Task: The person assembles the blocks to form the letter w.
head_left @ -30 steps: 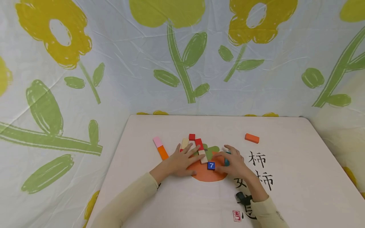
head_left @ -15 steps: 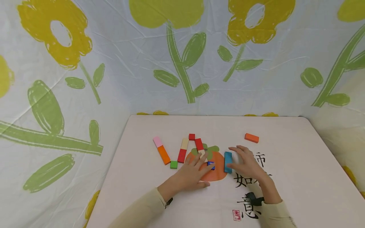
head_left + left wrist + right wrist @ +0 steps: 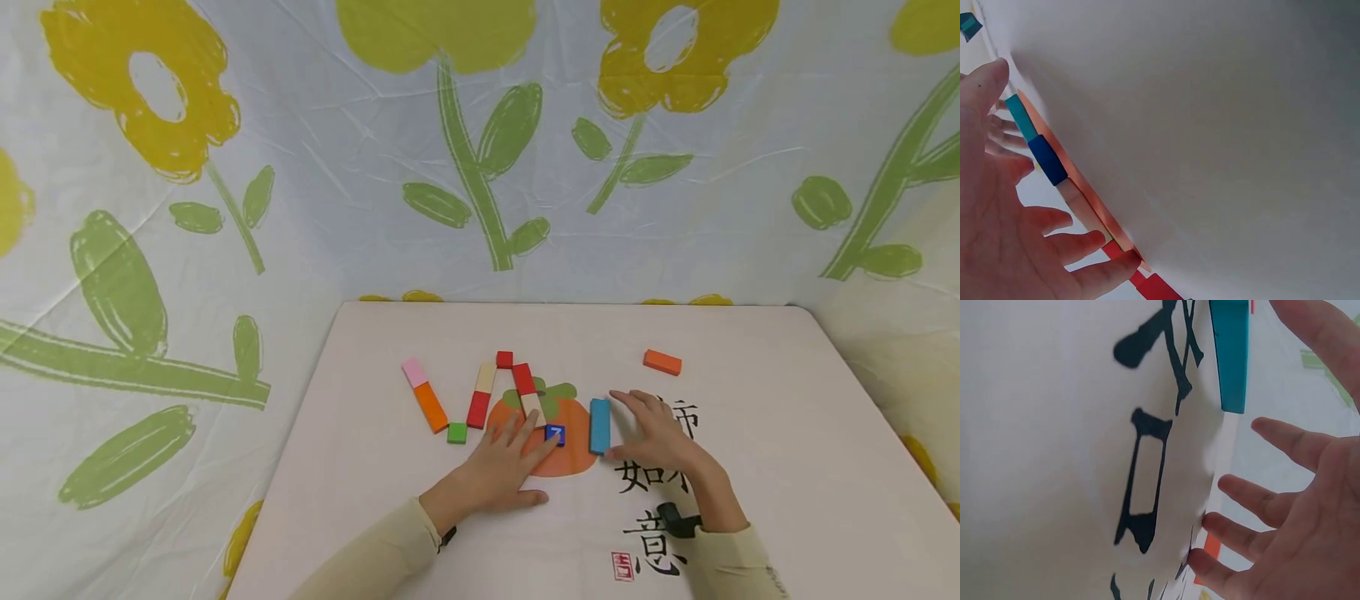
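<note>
My left hand (image 3: pixel 501 473) lies spread low over the table, its index fingertip overlapping a small dark blue cube (image 3: pixel 555 435) with a white mark. Another fingertip reaches the cream block (image 3: pixel 533 409) beside that cube. Just right of a long teal block (image 3: pixel 600 427) is my right hand (image 3: pixel 660 437), its fingers spread and the thumb tip close to the block's near end. In the right wrist view the teal block (image 3: pixel 1232 359) shows apart from the fingers. The left wrist view shows the blue cube (image 3: pixel 1047 159) in line between cream and teal blocks.
A zigzag of blocks runs leftward: red (image 3: pixel 524 379), red cube (image 3: pixel 505 360), cream (image 3: pixel 486 377), red (image 3: pixel 478 410), green (image 3: pixel 457 433), orange (image 3: pixel 431 407) and pink (image 3: pixel 414 372). An orange block (image 3: pixel 662 362) lies at the back right. The mat has a printed persimmon (image 3: pixel 577 462) and black characters.
My left hand has moved right and nearer, uncovering the zigzag's left blocks. My right hand has drawn back rightward from the blue cube, leaving the teal block in full view.
</note>
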The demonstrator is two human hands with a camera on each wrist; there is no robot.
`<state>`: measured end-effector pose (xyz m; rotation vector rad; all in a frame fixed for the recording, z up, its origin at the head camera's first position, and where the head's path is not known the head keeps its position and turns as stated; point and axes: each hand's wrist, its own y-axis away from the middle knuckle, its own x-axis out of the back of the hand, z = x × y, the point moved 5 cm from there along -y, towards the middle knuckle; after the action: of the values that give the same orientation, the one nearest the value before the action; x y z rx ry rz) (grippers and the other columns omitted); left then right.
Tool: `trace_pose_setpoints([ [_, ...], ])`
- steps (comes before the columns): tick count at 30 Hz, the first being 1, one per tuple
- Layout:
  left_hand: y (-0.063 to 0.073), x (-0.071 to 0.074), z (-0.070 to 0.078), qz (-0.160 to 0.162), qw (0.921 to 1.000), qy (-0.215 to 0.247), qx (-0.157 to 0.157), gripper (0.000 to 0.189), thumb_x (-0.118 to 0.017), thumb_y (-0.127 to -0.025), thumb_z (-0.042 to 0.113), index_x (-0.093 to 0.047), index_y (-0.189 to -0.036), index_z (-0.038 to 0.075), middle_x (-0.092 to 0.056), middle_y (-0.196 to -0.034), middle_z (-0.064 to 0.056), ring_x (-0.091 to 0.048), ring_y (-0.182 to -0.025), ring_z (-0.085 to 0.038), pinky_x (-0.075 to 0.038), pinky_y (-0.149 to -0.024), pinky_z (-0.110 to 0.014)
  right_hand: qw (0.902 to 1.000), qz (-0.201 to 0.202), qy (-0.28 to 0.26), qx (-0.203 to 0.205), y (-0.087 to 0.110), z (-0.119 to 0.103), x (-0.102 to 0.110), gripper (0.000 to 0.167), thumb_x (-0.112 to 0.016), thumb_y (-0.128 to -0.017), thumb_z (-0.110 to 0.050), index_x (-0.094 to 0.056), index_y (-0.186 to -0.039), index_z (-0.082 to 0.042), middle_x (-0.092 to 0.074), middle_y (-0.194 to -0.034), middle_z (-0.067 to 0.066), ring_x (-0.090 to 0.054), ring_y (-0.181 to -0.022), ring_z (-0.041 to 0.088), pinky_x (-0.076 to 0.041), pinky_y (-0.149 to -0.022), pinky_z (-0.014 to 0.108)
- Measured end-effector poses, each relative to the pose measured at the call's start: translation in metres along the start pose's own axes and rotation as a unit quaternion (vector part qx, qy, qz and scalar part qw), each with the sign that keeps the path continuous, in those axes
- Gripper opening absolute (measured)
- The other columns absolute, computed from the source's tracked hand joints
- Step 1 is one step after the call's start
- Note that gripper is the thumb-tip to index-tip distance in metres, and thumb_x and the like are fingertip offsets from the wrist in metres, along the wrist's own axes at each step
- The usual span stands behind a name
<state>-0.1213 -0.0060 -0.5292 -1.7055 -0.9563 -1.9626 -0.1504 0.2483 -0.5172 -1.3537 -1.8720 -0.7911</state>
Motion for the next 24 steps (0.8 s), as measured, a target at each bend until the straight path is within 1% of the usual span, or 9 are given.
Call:
trace_pose_setpoints([
  [7, 0.0013, -0.0013, -0.0017, -0.018, 0.9998, 0.001, 0.010, 0.088, -0.043, -0.093, 0.074, -0.008, -0.162, 0.034, -0.001, -0.167, -0.011, -0.012, -0.150, -0.038, -0.028, -0.112, -0.060, 0.9997, -0.012, 0.016, -0.013, 0.0001, -0.0036, -0.0044, 0.099, -0.090, -0.070, -0.041, -0.041, -0.150, -0.011, -0.031, -0.148, 0.032, -0.022, -0.132, 0.059, -0.021, -0.094, 0.081],
  [13, 0.0001, -0.0033, -0.0019, -0.033, 0.9993, 0.005, 0.014, 0.091, -0.044, -0.091, 0.075, -0.003, -0.162, 0.035, 0.002, -0.168, -0.009, -0.011, -0.151, -0.036, -0.026, -0.112, -0.061, 0.9993, -0.010, 0.032, -0.018, -0.0004, -0.0052, -0.0056, 0.096, -0.091, -0.069, -0.038, -0.044, -0.147, -0.010, -0.032, -0.147, 0.033, -0.022, -0.132, 0.060, -0.021, -0.094, 0.081],
  [19, 0.0006, -0.0038, -0.0025, -0.034, 0.9993, 0.007, 0.015, 0.092, -0.045, -0.091, 0.075, -0.003, -0.162, 0.036, 0.002, -0.168, -0.008, -0.011, -0.151, -0.035, -0.025, -0.113, -0.061, 0.9990, -0.013, 0.034, -0.025, -0.0011, -0.0053, -0.0069, 0.095, -0.092, -0.068, -0.037, -0.046, -0.146, -0.010, -0.032, -0.147, 0.033, -0.022, -0.131, 0.060, -0.021, -0.093, 0.082],
  [24, 0.0008, -0.0053, -0.0032, -0.033, 0.9992, 0.013, 0.017, 0.092, -0.046, -0.090, 0.075, -0.002, -0.161, 0.037, 0.003, -0.168, -0.007, -0.010, -0.151, -0.035, -0.023, -0.113, -0.061, 0.9989, -0.008, 0.042, -0.021, -0.0018, -0.0068, -0.0071, 0.095, -0.092, -0.067, -0.037, -0.046, -0.146, -0.011, -0.034, -0.146, 0.032, -0.023, -0.131, 0.060, -0.022, -0.093, 0.083],
])
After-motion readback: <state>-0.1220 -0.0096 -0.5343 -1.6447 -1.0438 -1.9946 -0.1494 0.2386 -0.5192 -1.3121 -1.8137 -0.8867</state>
